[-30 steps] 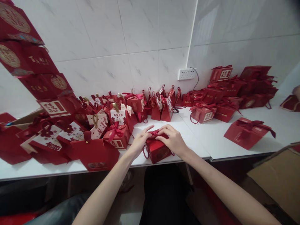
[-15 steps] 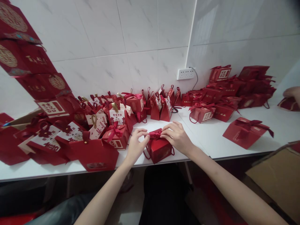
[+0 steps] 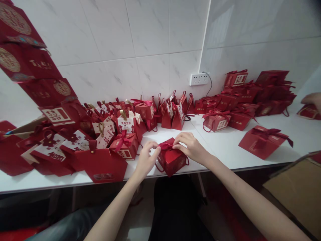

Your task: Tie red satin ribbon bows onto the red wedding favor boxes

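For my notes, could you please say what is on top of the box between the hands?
A red ribbon; the part of the box directly beneath is covered.

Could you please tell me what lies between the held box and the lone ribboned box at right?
The head view shows the right hand, then white tabletop, between the held box and the lone ribboned box.

Out from the red box point(image 3: 172, 162), white tabletop point(image 3: 215, 145) opens toward 3 o'clock, past the right hand point(image 3: 190, 146), until a lone bow-topped box point(image 3: 259, 144) blocks it! Peaked bags point(image 3: 177, 117) bar 12 o'clock; at 9, a ribboned box point(image 3: 130, 142) stands near the left hand point(image 3: 146, 158).
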The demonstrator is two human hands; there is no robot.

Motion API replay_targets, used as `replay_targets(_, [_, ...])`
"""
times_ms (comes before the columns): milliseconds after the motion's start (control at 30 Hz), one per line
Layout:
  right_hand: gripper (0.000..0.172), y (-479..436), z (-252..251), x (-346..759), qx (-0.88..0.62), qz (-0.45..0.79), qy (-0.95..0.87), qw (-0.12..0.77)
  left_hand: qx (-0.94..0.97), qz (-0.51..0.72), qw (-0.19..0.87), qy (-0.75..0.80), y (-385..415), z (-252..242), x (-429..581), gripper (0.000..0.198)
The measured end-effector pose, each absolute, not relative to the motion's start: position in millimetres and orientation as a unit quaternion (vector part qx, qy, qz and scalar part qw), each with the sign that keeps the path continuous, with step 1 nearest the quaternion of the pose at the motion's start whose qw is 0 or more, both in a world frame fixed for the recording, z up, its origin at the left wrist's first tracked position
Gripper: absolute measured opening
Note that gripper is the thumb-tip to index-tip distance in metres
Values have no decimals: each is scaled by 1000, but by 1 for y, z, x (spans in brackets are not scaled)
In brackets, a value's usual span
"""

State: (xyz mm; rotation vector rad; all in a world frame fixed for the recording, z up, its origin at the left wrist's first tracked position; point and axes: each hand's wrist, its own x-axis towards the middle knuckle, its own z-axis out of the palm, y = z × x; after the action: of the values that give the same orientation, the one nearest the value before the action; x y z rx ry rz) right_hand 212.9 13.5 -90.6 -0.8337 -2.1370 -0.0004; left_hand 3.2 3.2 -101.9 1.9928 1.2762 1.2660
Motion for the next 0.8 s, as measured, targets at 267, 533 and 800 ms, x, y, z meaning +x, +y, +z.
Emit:
replay_targets(267, [6, 18, -87, 217, -437, 132, -820, 346, 812, 336, 249, 408, 10, -97, 10, 29])
replay_targets(533, [11, 21, -83, 252, -555, 44, -717, 420, 794, 360, 183, 453, 2, -94, -2, 11])
replay_targets(800, [12, -1, -77, 235, -433, -60, -826, 356, 822, 305, 124, 465, -10, -82, 24, 20])
